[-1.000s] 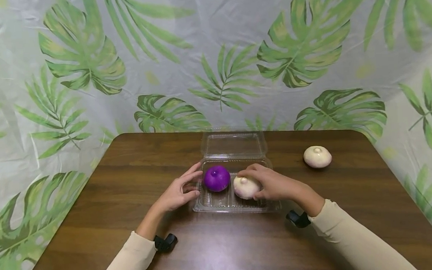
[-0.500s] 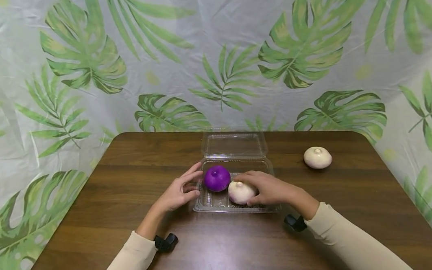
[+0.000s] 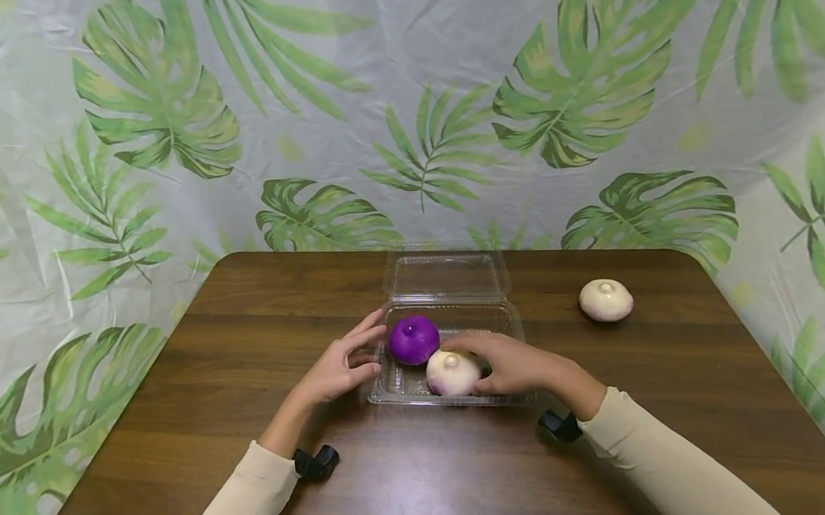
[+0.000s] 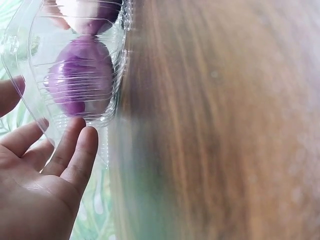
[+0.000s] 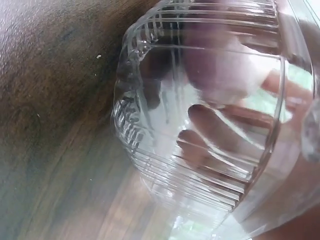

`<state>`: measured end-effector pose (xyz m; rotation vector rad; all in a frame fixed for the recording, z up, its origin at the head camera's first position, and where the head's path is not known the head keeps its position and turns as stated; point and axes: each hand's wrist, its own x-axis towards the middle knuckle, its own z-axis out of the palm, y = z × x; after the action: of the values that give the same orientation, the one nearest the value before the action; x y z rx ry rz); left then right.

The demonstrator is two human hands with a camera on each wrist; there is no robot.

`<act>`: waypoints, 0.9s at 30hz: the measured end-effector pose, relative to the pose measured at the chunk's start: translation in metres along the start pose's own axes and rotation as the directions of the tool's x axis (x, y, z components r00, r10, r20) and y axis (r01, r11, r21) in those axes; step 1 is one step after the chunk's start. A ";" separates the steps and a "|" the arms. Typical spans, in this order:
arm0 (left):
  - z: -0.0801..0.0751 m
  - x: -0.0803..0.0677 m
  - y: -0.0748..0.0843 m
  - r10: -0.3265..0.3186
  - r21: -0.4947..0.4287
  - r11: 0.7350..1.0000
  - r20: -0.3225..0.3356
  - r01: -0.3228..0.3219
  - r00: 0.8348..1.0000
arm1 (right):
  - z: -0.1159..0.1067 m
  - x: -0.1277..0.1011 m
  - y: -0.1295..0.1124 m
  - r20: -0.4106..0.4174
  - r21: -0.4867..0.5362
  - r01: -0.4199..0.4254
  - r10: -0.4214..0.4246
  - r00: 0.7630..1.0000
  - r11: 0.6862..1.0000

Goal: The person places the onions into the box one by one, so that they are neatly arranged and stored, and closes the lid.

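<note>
Right hand [image 3: 512,361] holds white onion [image 3: 450,373], seemingly resting in clear container [image 3: 420,393].

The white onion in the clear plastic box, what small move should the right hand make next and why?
Probably let go and draw back. The right hand holds the round white onion low inside the clear plastic clamshell box, beside the round purple onion, so it looks seated. The left hand steadies the box's left edge.
</note>
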<state>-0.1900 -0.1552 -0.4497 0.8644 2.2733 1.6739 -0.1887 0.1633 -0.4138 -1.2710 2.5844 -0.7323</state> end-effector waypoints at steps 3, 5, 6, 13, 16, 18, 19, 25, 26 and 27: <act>0.000 -0.001 0.000 0.000 0.004 1.000 0.001 0.000 1.000 | 0.002 0.001 0.000 0.011 0.010 0.008 -0.008 1.000 1.000; 0.001 -0.001 -0.001 -0.003 0.006 1.000 0.002 0.003 1.000 | 0.002 0.001 0.001 0.013 0.006 0.010 -0.010 1.000 1.000; 0.001 -0.001 -0.001 -0.004 0.004 1.000 0.002 0.004 1.000 | 0.002 0.001 0.001 0.012 0.005 0.008 -0.008 1.000 1.000; 0.001 -0.001 0.000 0.000 -0.006 1.000 -0.006 0.000 1.000 | 0.001 0.002 0.001 0.016 0.009 -0.009 0.009 1.000 1.000; 0.000 -0.002 0.000 -0.002 -0.002 1.000 -0.002 0.002 1.000 | 0.002 0.001 0.001 0.015 0.016 -0.007 0.007 1.000 1.000; 0.000 -0.002 0.000 -0.001 0.002 1.000 0.001 0.001 1.000 | 0.002 0.001 0.002 0.017 0.020 -0.010 0.010 1.000 1.000; 0.000 -0.002 0.000 0.000 0.003 1.000 0.002 0.000 1.000 | 0.001 0.002 0.001 0.016 0.016 -0.011 0.010 1.000 1.000; 0.000 0.000 -0.001 0.008 0.014 1.000 -0.003 -0.008 1.000 | -0.001 0.001 0.000 0.019 0.009 -0.021 0.021 1.000 1.000; 0.000 0.000 -0.001 0.006 0.016 1.000 -0.001 -0.006 1.000 | -0.001 0.001 0.000 0.023 0.013 -0.023 0.022 0.999 1.000; 0.000 0.000 -0.002 0.006 0.017 1.000 0.001 -0.006 1.000 | -0.002 0.001 0.000 0.026 0.016 -0.022 0.022 0.999 1.000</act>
<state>-0.1905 -0.1560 -0.4512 0.8765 2.2900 1.6578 -0.1896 0.1632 -0.4118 -1.2367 2.5622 -0.7272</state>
